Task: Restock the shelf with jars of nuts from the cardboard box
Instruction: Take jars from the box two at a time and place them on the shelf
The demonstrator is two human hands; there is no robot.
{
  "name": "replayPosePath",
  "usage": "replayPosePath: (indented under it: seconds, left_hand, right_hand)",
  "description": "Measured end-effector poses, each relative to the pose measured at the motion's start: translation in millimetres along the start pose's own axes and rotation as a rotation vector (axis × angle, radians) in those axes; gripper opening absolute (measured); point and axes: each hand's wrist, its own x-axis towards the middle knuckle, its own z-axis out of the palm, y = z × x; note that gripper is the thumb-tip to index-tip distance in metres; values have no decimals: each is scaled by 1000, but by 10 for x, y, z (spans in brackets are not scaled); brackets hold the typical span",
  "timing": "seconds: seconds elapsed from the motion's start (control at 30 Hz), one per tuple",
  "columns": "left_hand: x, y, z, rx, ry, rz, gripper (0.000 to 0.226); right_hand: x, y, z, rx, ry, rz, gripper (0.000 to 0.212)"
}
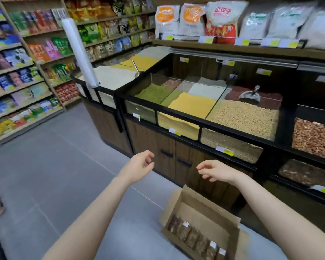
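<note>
While I stand by the big grain bins (pixel 204 109), my left hand (pixel 139 166) and my right hand (pixel 217 170) hang in the air with fingers loose and a little curled, holding nothing. Down on the gray floor (pixel 54 175) sits the cardboard box (pixel 203 220), flaps open. One row of jars of nuts (pixel 193 239) lies along its near side, below my right arm.

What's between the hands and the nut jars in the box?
Nothing visible. The cardboard box sits open on the floor, flaps up, with the jars exposed in a row along its near side. The left hand and right hand hover empty above it.
</note>
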Motion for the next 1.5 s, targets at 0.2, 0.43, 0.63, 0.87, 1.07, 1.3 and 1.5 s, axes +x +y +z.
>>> replayPosePath:
  seconds: [0.2, 0.43, 0.63, 0.87, 1.07, 1.3, 1.5]
  left_hand:
    - [630, -220, 279, -67, -121, 71, 22]
    - [1138, 148, 1021, -87, -338, 168, 23]
    - [1377, 397, 1865, -211, -463, 218, 20]
    - [1624, -295, 3410, -173, -699, 177, 27]
    - [1844, -1310, 5130, -104, -779, 195, 30]
    - [1684, -2329, 6728, -132, -819, 224, 36]
    - [1662, -2694, 7550, -98, -840, 331, 34]
  right_hand:
    - [213, 290, 37, 96, 66, 139, 25]
    - [37, 1019, -94, 269, 134, 347, 28]
    - [97, 1877, -24, 320, 197, 457, 32]
    - [743, 3183, 822, 438, 323, 591, 37]
    - [1724, 4536, 2050, 486, 371, 662, 48]
    - [2540, 5953, 3276, 265, 246, 647, 59]
    - [2893, 6572, 3503, -351, 51, 624, 67]
